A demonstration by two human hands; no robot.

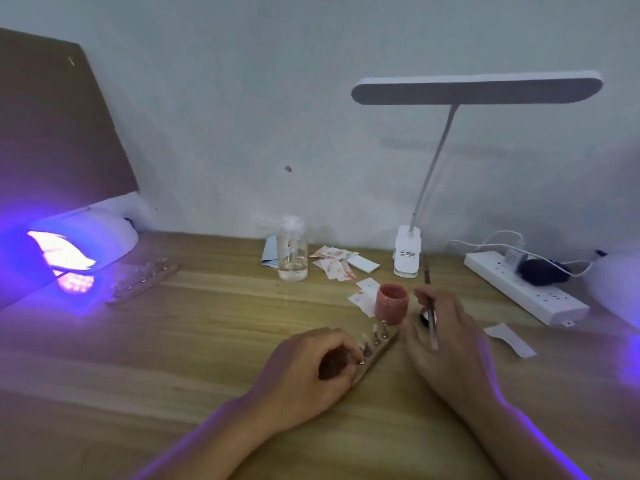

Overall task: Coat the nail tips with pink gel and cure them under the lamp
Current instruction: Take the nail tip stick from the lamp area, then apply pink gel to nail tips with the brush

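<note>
Pink-filled jar (391,304); left hand (311,367) grips nail holder (380,348), right hand (448,337) pinches brush (430,311).

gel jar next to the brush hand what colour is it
Salmon pink. The gel jar shows best in the head view, the only one.

Nail tips (374,330) blurred, holder (381,352) seemingly half hidden

One wide-angle view, worn on the person's head, faces forward and down over a light wooden tabletop (190,341) to a pale grey wall (242,98) that fills the upper half of the frame. Nearest, at lower centre, the left hand (308,368) grips a wooden strip of nail-tip stands (377,351), and the right hand (446,341) holds a thin silver-handled brush (431,317). A glowing violet curing lamp (104,237) sits at the far left.
</note>
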